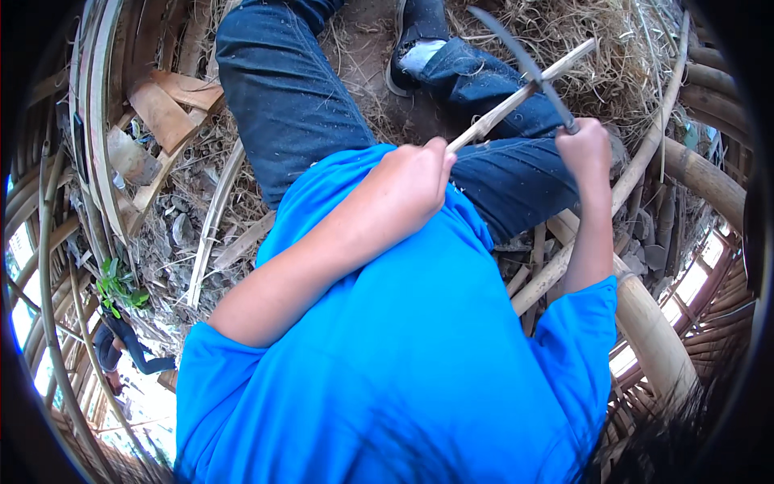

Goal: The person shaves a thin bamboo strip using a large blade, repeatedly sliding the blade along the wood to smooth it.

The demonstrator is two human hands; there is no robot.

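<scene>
My left hand (411, 184) is closed around the near end of a pale bamboo strip (504, 106), close to my belly. The strip slants up and away to the right, over my bent leg. In my right hand (585, 147) is the handle of a long knife (526, 64), its grey, slightly curved blade pointing up and to the left. Blade and strip cross near the strip's far part; the knife seems to rest against it there. Most of the knife's handle is hidden inside my fist.
Fibrous shavings (601, 48) lie heaped beyond my legs. Thick bamboo poles (653, 323) run along the right. Long split strips (101, 121) and brown wood pieces (165, 109) are on the left, near a small green plant (119, 286). Another person (121, 343) is farther off at lower left.
</scene>
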